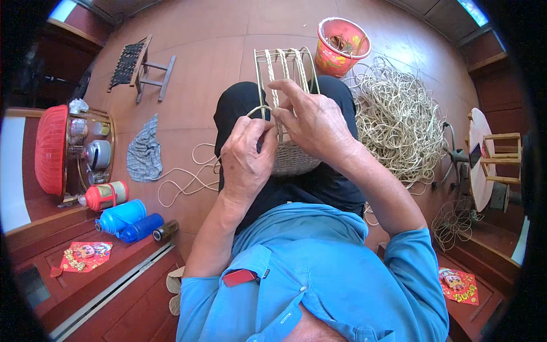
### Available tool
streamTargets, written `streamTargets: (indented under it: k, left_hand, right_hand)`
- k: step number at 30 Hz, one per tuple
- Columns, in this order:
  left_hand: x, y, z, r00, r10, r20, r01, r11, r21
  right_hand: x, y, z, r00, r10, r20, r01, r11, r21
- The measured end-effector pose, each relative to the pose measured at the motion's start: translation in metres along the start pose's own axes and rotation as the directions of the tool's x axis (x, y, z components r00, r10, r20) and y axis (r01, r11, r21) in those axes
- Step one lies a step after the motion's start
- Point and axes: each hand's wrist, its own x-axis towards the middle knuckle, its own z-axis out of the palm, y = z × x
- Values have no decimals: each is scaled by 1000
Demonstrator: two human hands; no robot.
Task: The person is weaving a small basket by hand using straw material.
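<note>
A partly woven basket (pixel 292 161) rests on my lap between my knees, its lower part close-woven in cord. Above the weave, a thin metal frame (pixel 314 68) stands bare except for several pale twisted strands (pixel 285 67) running along it. My left hand (pixel 248 153) is closed at the frame's left side, pinching a cord (pixel 259 108) that bends in a small loop over its fingers. Across from it, my right hand (pixel 317 122) has its thumb and fingers bent around the same corner, on the cord; the index finger reaches up by a strand. Its fingertips are partly hidden.
To the right lies a big heap of loose cord (pixel 393 119), beside a red bucket (pixel 335 62). Cord trails over the floor at left, near a grey cloth (pixel 145 151). A small stool (pixel 137 65), a blue thermos (pixel 121 215) and a round-topped stand (pixel 480 159) stand further out.
</note>
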Motion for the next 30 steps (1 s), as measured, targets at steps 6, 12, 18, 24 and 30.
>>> streamTargets:
  k: [6, 12, 18, 24, 30]
  left_hand:
    - [13, 6, -5, 996, -30, 87, 31, 999, -18]
    - [0, 0, -5, 991, -42, 124, 53, 994, -91]
    - [-1, -20, -16, 925, -131, 357, 224, 946, -234]
    - [20, -27, -27, 774, -213, 596, 481, 810, -336]
    - [38, -22, -30, 713, -218, 666, 549, 765, -337]
  right_hand:
    - [12, 2, 1, 999, -21, 24, 21, 1000, -14]
    - [5, 35, 11, 886, -453, 99, 464, 862, -206]
    - [-9, 13, -9, 984, -72, 161, 29, 967, 253]
    - [-22, 23, -12, 973, 15, 228, -175, 693, 699]
    - [-9, 37, -14, 953, -47, 299, -202, 635, 745]
